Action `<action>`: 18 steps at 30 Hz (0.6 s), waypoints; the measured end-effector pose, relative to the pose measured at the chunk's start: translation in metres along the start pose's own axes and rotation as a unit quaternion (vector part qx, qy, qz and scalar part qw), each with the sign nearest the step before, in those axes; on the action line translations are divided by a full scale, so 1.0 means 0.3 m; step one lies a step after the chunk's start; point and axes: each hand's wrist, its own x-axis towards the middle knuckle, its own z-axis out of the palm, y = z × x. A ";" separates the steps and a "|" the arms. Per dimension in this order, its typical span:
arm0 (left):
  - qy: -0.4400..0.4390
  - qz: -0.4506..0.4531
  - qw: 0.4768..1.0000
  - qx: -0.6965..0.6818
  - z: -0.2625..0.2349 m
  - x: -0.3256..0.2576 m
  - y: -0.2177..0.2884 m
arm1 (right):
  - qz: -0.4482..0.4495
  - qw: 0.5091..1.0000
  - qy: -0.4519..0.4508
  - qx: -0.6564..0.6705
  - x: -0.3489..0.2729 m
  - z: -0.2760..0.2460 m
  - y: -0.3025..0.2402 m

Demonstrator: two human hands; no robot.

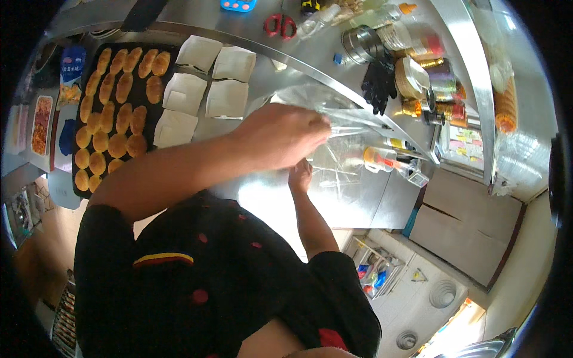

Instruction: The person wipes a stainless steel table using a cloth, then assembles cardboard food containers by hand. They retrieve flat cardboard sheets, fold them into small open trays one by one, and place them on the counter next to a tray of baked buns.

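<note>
Clear plastic bag pinched shut in my left hand, my right hand gripping underneath it, over the steel counter beside a dark tray of golden buns.

Your fingers pinch a thin, glossy clear plastic bag over a smooth, shiny metal surface. The white paper squares look matt, the tray is dark and dull, and the buns show a browned sheen.

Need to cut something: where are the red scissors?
In the head view, the red scissors lie at the top centre on the steel counter, left of a clear bottle.
</note>
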 end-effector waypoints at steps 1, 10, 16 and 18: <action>-0.012 -0.008 1.000 -0.021 0.024 0.029 -0.012 | -0.036 0.999 0.030 -0.026 -0.007 0.030 0.076; -0.114 -0.115 0.987 0.005 0.167 -0.030 -0.077 | 0.070 0.991 -0.073 -0.085 0.127 -0.056 -0.092; -0.221 -0.271 0.935 -0.064 -0.065 -0.357 -0.087 | -0.170 0.985 0.010 -0.036 0.097 -0.104 -0.208; -0.312 -0.366 0.875 -0.051 -0.074 -0.595 -0.154 | -0.113 0.930 -0.123 0.328 0.002 -0.180 -0.369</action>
